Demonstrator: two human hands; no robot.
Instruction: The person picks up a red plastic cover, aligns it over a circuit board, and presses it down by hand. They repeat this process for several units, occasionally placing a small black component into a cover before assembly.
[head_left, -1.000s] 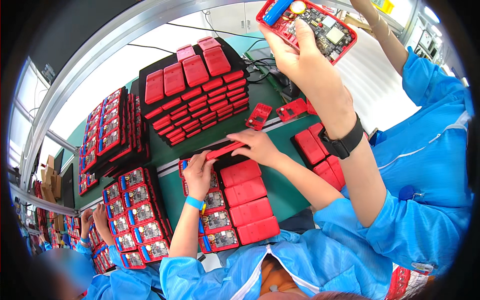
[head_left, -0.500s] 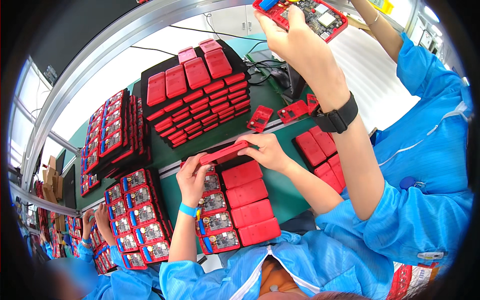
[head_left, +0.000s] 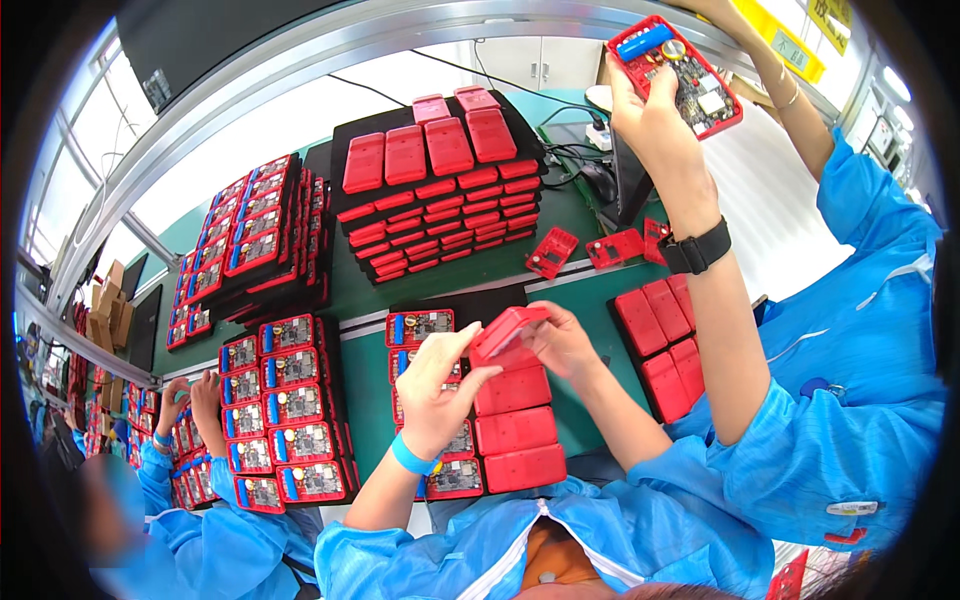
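Note:
Above a black tray I hold a red plastic case (head_left: 507, 333), tilted up on one side. My left hand (head_left: 435, 385), with a blue wristband, has its thumb and fingers closed about the case's left end. The fingers of my right hand (head_left: 562, 342) grip its right end. On the tray beneath, a column of red cases with circuit boards (head_left: 455, 478) and blue cylinders lies on the left. Beside it is a column of closed red cases (head_left: 520, 430). My left hand and the held case partly hide both columns.
Stacked trays of red shells (head_left: 440, 215) stand at the back; stacked trays of board-filled cases (head_left: 245, 235) are to their left. Nearer left is another tray stack (head_left: 305, 405). At right, a co-worker's strapped hand (head_left: 660, 130) holds up a board-filled case (head_left: 690, 85). Loose red shells (head_left: 615, 248) lie behind.
The red case has turned from a nearly level slant to a steeper tilt, and both my hands have moved right and lower. The whole view has shifted somewhat.

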